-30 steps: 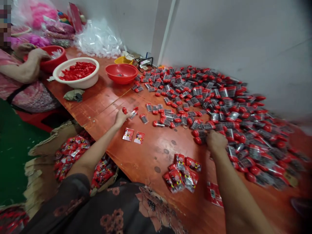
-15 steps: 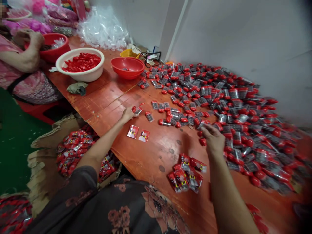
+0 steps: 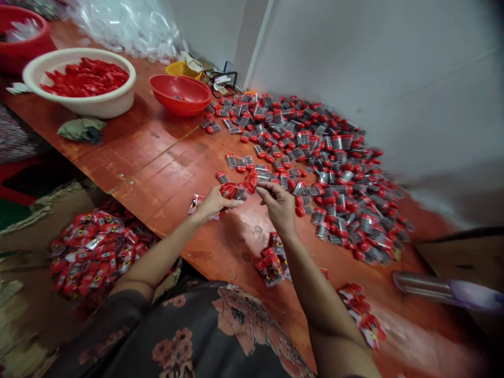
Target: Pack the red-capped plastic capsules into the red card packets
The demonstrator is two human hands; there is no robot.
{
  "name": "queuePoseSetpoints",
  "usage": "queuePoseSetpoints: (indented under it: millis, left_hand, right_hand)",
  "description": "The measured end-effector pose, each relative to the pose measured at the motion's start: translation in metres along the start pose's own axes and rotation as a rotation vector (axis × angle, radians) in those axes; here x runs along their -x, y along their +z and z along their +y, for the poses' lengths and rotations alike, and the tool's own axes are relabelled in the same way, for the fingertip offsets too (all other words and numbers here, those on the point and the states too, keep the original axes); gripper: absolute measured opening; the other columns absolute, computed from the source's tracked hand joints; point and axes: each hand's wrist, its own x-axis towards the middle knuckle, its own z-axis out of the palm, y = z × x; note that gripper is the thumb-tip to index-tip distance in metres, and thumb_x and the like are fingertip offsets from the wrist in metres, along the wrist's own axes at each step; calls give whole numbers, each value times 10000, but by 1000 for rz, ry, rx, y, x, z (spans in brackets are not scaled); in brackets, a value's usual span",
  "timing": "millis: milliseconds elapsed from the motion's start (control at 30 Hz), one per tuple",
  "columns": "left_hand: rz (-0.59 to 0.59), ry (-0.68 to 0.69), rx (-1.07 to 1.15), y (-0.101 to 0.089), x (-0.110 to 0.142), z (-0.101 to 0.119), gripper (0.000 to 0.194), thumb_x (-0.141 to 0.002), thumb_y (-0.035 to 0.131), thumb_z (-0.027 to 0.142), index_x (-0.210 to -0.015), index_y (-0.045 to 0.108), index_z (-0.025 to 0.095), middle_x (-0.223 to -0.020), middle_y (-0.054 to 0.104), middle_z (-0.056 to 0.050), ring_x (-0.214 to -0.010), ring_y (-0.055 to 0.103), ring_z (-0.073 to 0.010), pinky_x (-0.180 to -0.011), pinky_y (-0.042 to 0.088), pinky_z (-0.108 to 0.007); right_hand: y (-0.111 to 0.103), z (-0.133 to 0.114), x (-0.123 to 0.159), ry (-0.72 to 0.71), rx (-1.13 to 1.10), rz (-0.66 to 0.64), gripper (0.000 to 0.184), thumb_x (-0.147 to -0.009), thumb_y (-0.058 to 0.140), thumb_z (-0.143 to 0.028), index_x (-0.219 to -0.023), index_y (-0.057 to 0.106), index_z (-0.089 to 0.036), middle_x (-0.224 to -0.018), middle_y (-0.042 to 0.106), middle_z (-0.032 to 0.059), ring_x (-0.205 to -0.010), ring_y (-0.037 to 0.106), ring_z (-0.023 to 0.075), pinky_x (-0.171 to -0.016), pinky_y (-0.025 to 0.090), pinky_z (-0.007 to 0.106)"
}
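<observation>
Near the middle of the table, my left hand (image 3: 212,203) is closed around a small clear container with a red cap and dark contents (image 3: 229,190), thumb stretched along its lower side. My right hand (image 3: 279,207) faces it from the right, thumb and fingertips pinched at another red-capped container (image 3: 250,181), blurred and partly covered. A gap lies between the two hands. Under my left hand, red printed packets (image 3: 196,202) lie flat, partly hidden. Beyond both hands spreads a large heap of similar red-capped containers (image 3: 303,139). Filled red packets (image 3: 271,266) lie piled beside my right forearm.
A white basin (image 3: 114,105) of red pieces and a red bowl (image 3: 183,100) stand at back left. Clear plastic pieces (image 3: 126,26) are heaped behind. Below the table edge, a cardboard box (image 3: 23,220) holds many red packets. A shiny cylinder (image 3: 425,286) lies right, beside more red packets (image 3: 362,312).
My right hand has moved left from the heap's edge to beside my left hand, carrying a container. My left hand now covers part of the flat packets. The view has turned rightward.
</observation>
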Motion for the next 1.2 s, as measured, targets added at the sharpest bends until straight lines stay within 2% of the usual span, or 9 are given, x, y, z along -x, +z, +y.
queuePoseSetpoints:
  millis: [100, 300, 433, 500, 633, 933, 1067, 1133, 1200]
  left_hand:
    - [-60, 30, -47, 17, 10, 1, 346, -542, 858, 285, -799, 679, 137, -600, 620, 18, -412, 429, -59, -394, 315, -212]
    - [-88, 18, -17, 40, 22, 3, 304, -537, 860, 282, -667, 624, 142, -548, 591, 20, -408, 439, -62, -384, 322, -214]
    - [-136, 28, -20, 50, 26, -3, 300, -569, 852, 301, -665, 613, 147, -552, 580, 27, -412, 436, -62, -391, 339, -221]
    - [-138, 32, -33, 55, 28, -4, 290, -576, 852, 293, -671, 620, 147, -556, 578, 24, -411, 431, -63, -392, 341, -227]
    - [-134, 22, -50, 63, 33, -2, 267, -570, 854, 257, -675, 635, 146, -541, 570, 16, -416, 442, -72, -390, 328, -230]
    - [-171, 45, -155, 64, 35, -3, 284, -552, 854, 290, -685, 648, 147, -547, 566, 28, -429, 439, -76, -415, 335, -232]
    - [-162, 34, -194, 63, 36, -2, 267, -542, 850, 297, -672, 666, 153, -531, 555, 32, -425, 433, -83, -410, 332, -236]
    - [-153, 4, -179, 64, 37, -1, 262, -532, 848, 290, -673, 677, 152, -557, 590, 13, -454, 473, -102, -410, 342, -235]
    - [-138, -1, -137, 64, 36, -2, 262, -515, 849, 276, -676, 684, 151, -606, 637, -11, -499, 521, -120, -415, 359, -230]
  right_hand:
    - [-16, 2, 10, -35, 44, -45, 156, -822, 649, -295, -915, 745, -215, -779, 645, 0, -600, 548, 103, -507, 483, 235]
    - [-43, -2, 28, -114, 62, -133, 187, -848, 640, -317, -985, 754, -262, -819, 630, 0, -595, 544, 99, -513, 500, 254]
    - [-52, -4, 35, -38, -26, 23, 272, -834, 664, -297, -1104, 688, -275, -832, 689, -9, -608, 586, 107, -525, 507, 252]
    - [-54, -4, 38, -9, -96, 86, 260, -810, 694, -301, -1066, 675, -265, -820, 704, -9, -666, 629, 125, -543, 520, 250]
    - [-57, -5, 44, 21, -75, 121, 132, -770, 723, -333, -840, 715, -222, -795, 714, 8, -705, 644, 146, -593, 544, 276]
    - [-54, 2, 55, 103, -170, 184, 151, -739, 741, -350, -781, 741, -206, -645, 657, -18, -552, 557, 111, -532, 503, 257]
    - [-52, 3, 59, 62, -120, 129, 209, -774, 701, -407, -762, 747, -204, -753, 676, 13, -611, 595, 135, -525, 523, 270]
    - [-53, 6, 62, -22, -26, 70, 240, -820, 652, -423, -875, 766, -220, -864, 700, 44, -712, 645, 169, -587, 555, 300]
    - [-52, 10, 65, -137, 150, 17, 316, -844, 629, -420, -1082, 736, -241, -1057, 707, 81, -903, 669, 221, -743, 574, 353]
